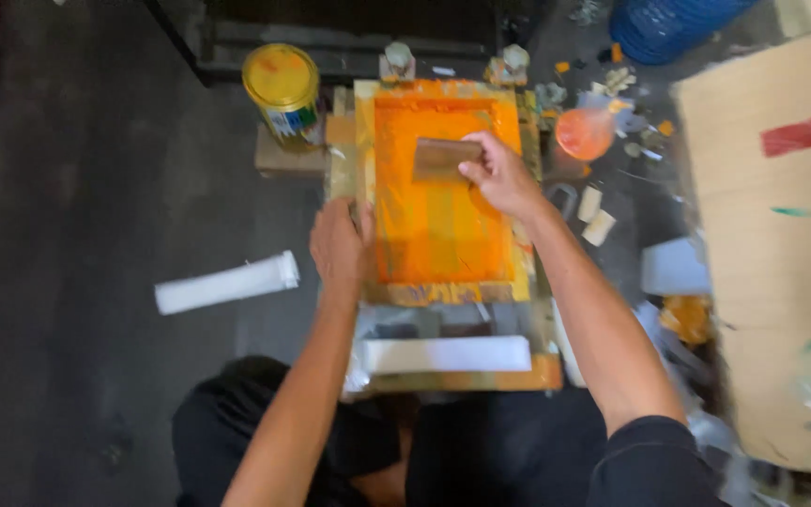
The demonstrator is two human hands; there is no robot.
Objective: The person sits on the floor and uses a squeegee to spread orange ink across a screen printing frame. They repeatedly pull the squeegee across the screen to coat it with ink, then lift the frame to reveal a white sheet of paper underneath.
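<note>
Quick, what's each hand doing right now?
Left hand: closed on the edge of the orange printing frame.
Right hand: closed, holding a brown scraper.

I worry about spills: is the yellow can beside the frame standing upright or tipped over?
Upright. The yellow can stands on its base left of the orange printing frame, its round yellow top facing the camera. Open or lidded, cannot tell.
</note>
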